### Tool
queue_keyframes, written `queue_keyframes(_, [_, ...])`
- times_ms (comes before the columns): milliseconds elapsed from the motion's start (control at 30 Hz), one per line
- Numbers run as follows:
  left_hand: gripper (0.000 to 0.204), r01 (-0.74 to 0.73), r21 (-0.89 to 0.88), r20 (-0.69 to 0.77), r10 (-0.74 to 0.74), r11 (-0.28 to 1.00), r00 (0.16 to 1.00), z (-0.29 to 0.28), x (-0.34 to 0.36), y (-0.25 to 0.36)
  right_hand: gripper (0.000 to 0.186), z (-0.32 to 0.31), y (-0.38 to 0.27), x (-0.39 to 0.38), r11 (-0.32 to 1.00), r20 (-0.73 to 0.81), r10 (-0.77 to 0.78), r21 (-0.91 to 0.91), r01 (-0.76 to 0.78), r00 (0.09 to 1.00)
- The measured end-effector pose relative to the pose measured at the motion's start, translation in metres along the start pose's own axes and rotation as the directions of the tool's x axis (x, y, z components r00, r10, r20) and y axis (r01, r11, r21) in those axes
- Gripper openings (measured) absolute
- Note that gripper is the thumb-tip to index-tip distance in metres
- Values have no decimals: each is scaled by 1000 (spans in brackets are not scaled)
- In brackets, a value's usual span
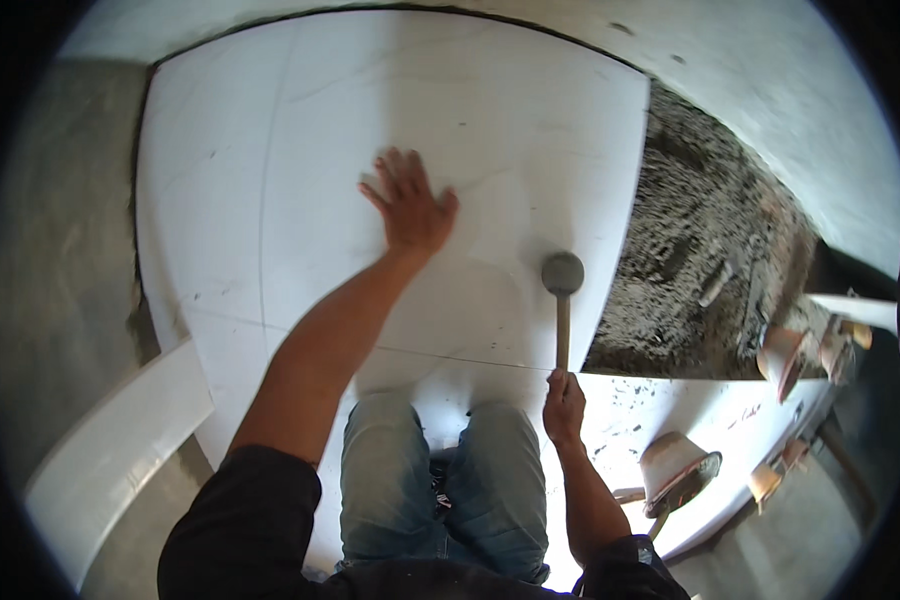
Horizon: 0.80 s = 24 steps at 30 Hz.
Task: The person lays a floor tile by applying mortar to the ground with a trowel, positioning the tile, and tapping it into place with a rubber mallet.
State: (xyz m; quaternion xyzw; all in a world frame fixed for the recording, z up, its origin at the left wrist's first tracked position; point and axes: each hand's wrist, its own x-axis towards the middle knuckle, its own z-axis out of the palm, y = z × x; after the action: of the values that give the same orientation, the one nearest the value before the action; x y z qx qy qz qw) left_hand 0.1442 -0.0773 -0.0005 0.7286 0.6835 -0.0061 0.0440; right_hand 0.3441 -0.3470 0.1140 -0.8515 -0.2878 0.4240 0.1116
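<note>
My left hand (414, 210) lies with spread fingers on a large white floor tile (470, 90) with faint grey veins. In my right hand (564, 405) is the wooden handle of a mallet (563, 273), its round dark grey head up over the tile near its right edge. Whether that head touches the tile I cannot tell. My knees are on or over the tiles at the near side, where a thin joint line crosses in front of them.
Rough grey mortar (700, 240) lies right of the tile. A bucket (678, 470) with dark contents stands on a tile at lower right, and more pots (782, 358) stand beyond. A white tile strip (120, 460) lies at left. Grey walls (60, 220) border the floor.
</note>
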Motion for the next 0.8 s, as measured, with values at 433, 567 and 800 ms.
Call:
queue_keyframes(433, [72,215,52,42,-217,975,975,0,36,94,37,-14,-73,97,979,103,-149,157,132,983])
queue_keyframes(567, [72,185,170,98,-204,968,974,3,34,92,44,-28,-93,82,965,125,-204,195,177,971])
queue_keyframes(800, [81,62,395,252,-173,916,952,5,39,94,35,-46,-108,98,996,323,-83,60,67,943])
